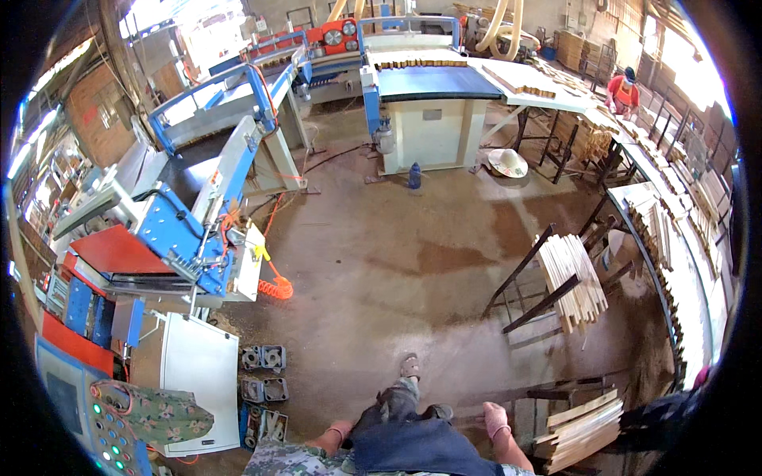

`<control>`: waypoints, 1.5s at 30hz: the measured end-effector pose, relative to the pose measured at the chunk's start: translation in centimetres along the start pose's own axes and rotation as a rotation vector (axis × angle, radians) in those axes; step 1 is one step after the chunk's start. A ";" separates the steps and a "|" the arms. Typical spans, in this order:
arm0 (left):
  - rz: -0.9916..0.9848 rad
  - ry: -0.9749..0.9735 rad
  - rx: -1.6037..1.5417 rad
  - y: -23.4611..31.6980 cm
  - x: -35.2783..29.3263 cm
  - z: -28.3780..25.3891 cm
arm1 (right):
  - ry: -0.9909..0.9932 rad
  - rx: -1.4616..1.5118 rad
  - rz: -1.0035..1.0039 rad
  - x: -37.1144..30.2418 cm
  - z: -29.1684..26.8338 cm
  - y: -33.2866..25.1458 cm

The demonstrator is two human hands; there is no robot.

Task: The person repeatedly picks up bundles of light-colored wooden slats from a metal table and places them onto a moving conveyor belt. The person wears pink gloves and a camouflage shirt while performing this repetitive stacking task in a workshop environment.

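Note:
My left hand [340, 429], in a pinkish glove, hangs beside my dark apron [421, 448]; its fingers are mostly hidden, and I cannot tell how they are held. On the other side my right hand [495, 416], gloved alike, is held away from my body with its fingers curled in and nothing visible in it. Nearest to it is a stack of light wood strips [583, 435] at the lower right, apart from the hand. One of my shoes [409, 366] is stretched forward on the brown floor.
Blue and white machines [214, 198] line the left, with a coiled orange air hose [275, 287]. Ahead stands a blue-topped conveyor table [432, 82], a dark blue bottle [414, 175] before it. A rack of strips [571, 282] and a long bench [675, 254] are right. A person in red [625, 95] works far right.

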State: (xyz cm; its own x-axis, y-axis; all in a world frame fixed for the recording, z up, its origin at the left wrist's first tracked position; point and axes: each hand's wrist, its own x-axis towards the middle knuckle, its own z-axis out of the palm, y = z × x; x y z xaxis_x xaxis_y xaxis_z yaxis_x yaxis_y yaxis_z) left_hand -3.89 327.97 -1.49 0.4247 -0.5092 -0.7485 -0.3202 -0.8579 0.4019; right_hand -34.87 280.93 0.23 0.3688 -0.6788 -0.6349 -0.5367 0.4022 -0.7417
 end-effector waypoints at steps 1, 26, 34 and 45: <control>0.093 -0.051 0.143 -0.2 1.0 -1.1 | -0.021 0.048 0.184 -1.9 0.5 -2.9; -0.482 0.173 -0.842 49.8 39.9 -44.7 | 0.004 -0.258 -0.194 43.2 -6.8 -46.8; -0.454 0.178 -0.524 61.9 50.4 -50.6 | -0.196 0.359 0.003 59.1 -4.6 -63.9; -0.134 0.060 -0.340 61.6 72.7 -59.0 | -0.004 0.362 0.359 74.8 -9.9 -66.4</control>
State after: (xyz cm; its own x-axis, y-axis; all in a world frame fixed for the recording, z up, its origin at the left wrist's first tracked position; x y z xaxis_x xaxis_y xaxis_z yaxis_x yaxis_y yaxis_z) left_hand 57.24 233.99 -0.05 0.4960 -0.3852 -0.7782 0.0370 -0.8860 0.4622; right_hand 20.84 197.36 4.07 0.2133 -0.4567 -0.8637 -0.3329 0.7972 -0.5037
